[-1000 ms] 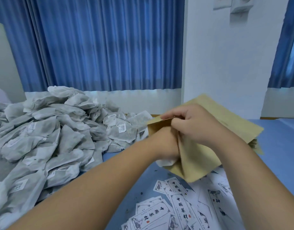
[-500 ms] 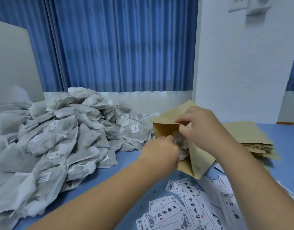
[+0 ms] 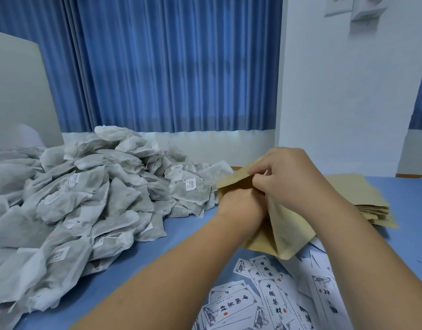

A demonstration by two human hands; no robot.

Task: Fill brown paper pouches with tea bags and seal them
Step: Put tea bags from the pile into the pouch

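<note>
brown paper pouch [image 3: 285, 236], grey-white tea bags [image 3: 86, 198], blue table [image 3: 186, 236], pleated blue curtain [image 3: 169, 67]; white labels [image 3: 273, 297] with black characters

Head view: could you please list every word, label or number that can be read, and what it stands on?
"中國藥材" on the white paper labels on the blue table; third character uncertain.
Smaller print on those labels: too small to read.
Print on the white tags of the tea bags: too blurred to read.
No print shows on the brown paper pouch.
</note>
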